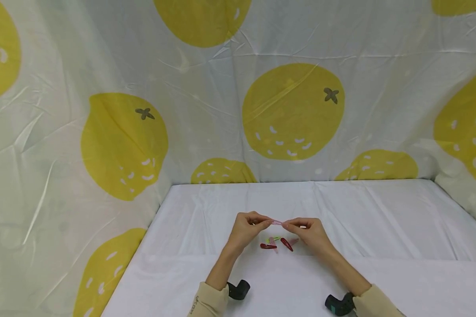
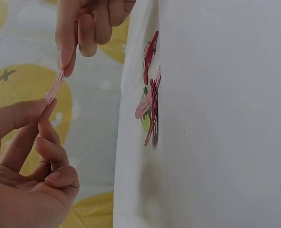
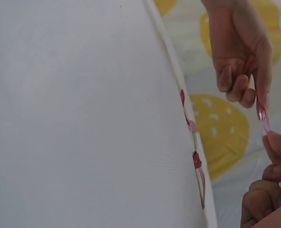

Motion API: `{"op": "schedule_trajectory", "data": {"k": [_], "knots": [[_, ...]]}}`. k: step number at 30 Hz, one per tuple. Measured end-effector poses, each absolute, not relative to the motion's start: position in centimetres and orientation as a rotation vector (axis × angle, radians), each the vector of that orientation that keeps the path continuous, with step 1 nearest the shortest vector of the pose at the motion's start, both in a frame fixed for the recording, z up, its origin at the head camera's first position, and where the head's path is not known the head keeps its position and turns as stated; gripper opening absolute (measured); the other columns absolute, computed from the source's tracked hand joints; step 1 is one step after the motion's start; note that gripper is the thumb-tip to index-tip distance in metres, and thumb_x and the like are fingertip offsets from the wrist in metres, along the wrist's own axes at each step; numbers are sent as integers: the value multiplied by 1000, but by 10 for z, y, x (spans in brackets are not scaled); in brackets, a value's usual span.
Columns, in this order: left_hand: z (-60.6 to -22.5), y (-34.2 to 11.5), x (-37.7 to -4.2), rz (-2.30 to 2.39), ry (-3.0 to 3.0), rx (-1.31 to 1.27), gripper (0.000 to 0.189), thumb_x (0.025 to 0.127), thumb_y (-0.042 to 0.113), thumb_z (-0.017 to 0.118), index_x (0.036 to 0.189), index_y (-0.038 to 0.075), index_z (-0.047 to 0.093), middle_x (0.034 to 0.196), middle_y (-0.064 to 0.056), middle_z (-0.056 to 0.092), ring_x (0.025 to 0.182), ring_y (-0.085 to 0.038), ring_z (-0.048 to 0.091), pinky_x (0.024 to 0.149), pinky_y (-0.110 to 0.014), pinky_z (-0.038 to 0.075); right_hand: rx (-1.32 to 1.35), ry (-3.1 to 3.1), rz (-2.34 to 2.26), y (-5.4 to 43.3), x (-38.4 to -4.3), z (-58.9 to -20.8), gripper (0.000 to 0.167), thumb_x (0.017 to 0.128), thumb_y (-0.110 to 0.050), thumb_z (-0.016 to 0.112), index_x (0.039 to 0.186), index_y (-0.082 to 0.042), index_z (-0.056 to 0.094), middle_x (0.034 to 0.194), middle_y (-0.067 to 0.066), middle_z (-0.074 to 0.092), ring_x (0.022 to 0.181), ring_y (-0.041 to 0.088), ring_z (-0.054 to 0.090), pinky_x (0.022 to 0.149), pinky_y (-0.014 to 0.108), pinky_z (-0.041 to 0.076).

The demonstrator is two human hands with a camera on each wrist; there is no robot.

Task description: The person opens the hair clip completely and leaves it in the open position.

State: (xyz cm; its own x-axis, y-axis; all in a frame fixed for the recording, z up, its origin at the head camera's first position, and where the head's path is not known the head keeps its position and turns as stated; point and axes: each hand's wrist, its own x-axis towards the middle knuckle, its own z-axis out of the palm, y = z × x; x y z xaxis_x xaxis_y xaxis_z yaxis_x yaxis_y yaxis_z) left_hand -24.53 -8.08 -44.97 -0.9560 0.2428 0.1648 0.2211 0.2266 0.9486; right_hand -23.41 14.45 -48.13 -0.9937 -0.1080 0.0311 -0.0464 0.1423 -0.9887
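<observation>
I have a pink hair clip (image 1: pixel 277 223) pinched at both ends, thumb and finger of my left hand (image 1: pixel 247 226) on one end and those of my right hand (image 1: pixel 307 231) on the other. It lies straight between my hands, its long axis running from one to the other, so neither hand is nearer. I hold it raised over the white-covered bench (image 1: pixel 400 286), a little farther from me than the loose clips: two dark red clips (image 1: pixel 287 244), a green clip (image 2: pixel 146 122) and a second pink clip (image 2: pixel 141 110) among them. A pinkish piece (image 1: pixel 294 241) shows beside my right hand, partly covered.

My fingertips hide both ends of the clip I'm holding, and I can't tell whether it is snapped closed. My right wrist view shows the loose clips nearly edge-on and cuts off my right hand.
</observation>
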Motion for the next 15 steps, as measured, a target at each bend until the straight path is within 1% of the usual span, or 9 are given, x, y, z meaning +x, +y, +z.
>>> {"op": "schedule_trajectory", "data": {"k": [2, 4, 6, 7, 9, 11, 14, 15], "knots": [[-450, -81, -245, 1888, 2456, 447, 13, 90, 13, 80, 98, 3, 83, 92, -20, 76, 78, -9, 55, 66, -20, 41, -185, 2412, -2010, 143, -233, -481, 27, 91, -29, 81, 104, -6, 82, 80, -3, 73, 69, 6, 54, 59, 21, 41], [-450, -81, -244, 1892, 2460, 448, 13, 90, 12, 80, 97, 2, 83, 92, -21, 75, 77, -9, 55, 65, -20, 41, -203, 2445, -2013, 142, -232, -480, 25, 91, -29, 81, 104, -7, 82, 95, 4, 79, 80, 7, 59, 64, 22, 44], [-451, -81, -245, 1895, 2461, 464, 12, 90, 10, 80, 96, 0, 82, 91, -23, 75, 75, -9, 54, 63, -20, 40, -200, 2449, -2017, 141, -232, -480, 25, 91, -29, 81, 103, -8, 82, 97, 6, 78, 81, 8, 57, 63, 21, 43], [-451, -81, -245, 1893, 2462, 474, 11, 90, 9, 80, 95, -1, 82, 90, -23, 74, 74, -8, 54, 63, -19, 40, -201, 2449, -2014, 141, -232, -480, 25, 91, -29, 80, 103, -8, 82, 96, 5, 77, 80, 7, 56, 62, 21, 42], [-451, -81, -246, 1886, 2461, 492, 10, 89, 8, 80, 94, 0, 82, 90, -23, 73, 72, -8, 53, 62, -18, 39, -201, 2423, -2024, 141, -232, -480, 25, 92, -28, 80, 104, -6, 81, 85, 1, 72, 69, 7, 50, 57, 21, 38], [-452, -81, -247, 1883, 2459, 512, 9, 89, 8, 81, 93, 0, 83, 89, -23, 72, 71, -8, 53, 61, -18, 39, -207, 2389, -2029, 142, -233, -480, 26, 93, -27, 78, 105, -4, 80, 79, -2, 65, 60, 6, 43, 54, 21, 35], [-452, -80, -248, 1888, 2453, 531, 9, 89, 8, 81, 92, -1, 82, 89, -24, 71, 71, -8, 52, 61, -17, 38, -221, 2320, -2052, 143, -233, -481, 27, 95, -24, 76, 106, 0, 77, 74, -1, 58, 51, 6, 32, 49, 21, 31], [-453, -80, -249, 1892, 2450, 534, 10, 89, 7, 81, 92, -1, 82, 88, -25, 70, 71, -8, 52, 61, -17, 38, -229, 2304, -2055, 143, -234, -481, 27, 96, -24, 76, 107, 0, 77, 75, -1, 59, 50, 5, 32, 49, 20, 30]]}}
